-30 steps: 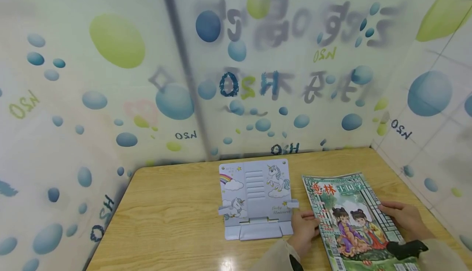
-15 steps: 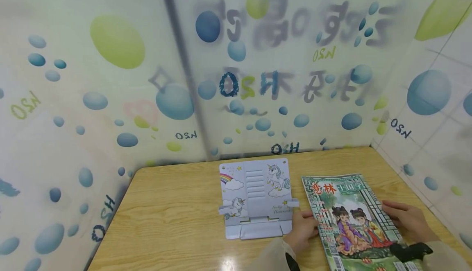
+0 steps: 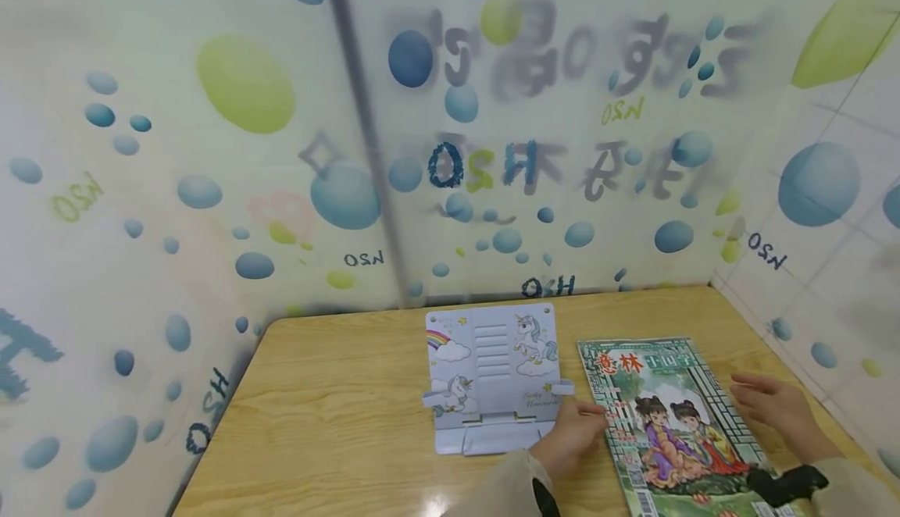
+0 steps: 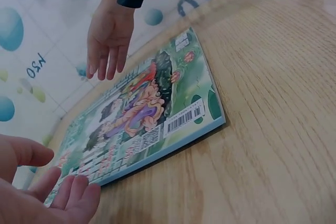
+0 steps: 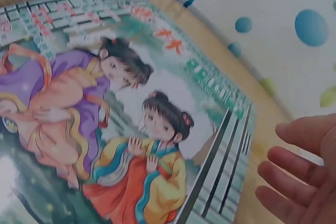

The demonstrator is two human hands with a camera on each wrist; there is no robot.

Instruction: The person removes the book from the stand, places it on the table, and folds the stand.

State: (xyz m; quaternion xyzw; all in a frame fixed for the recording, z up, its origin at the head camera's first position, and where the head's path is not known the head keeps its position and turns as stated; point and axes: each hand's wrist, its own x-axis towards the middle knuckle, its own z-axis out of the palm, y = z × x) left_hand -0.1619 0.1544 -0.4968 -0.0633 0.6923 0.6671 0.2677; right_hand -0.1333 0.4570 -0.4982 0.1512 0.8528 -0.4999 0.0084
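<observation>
A magazine (image 3: 692, 392) with two cartoon children on its green cover lies face up at the table's right side. Beside its left edge is my left hand (image 3: 573, 435), fingertips right at the edge. In the left wrist view that hand (image 4: 50, 192) has its fingers loosely bent with nothing gripped. Off the magazine's right edge, my right hand (image 3: 776, 415) hovers with relaxed fingers, a gap showing between them and the cover (image 5: 157, 129) in the right wrist view. A pale unicorn-printed book stand (image 3: 492, 369) stands left of my left hand, which overlaps its lower right corner.
The wooden table (image 3: 330, 408) stretches to the left of the stand. A wall (image 3: 450, 259) covered in blue and green bubble prints borders its back edge, and another wall (image 3: 816, 283) runs close along the right side.
My right hand has come away from the magazine's right edge. My left hand has eased back slightly to the left. The magazine stays flat in place, while the head view has shifted a little.
</observation>
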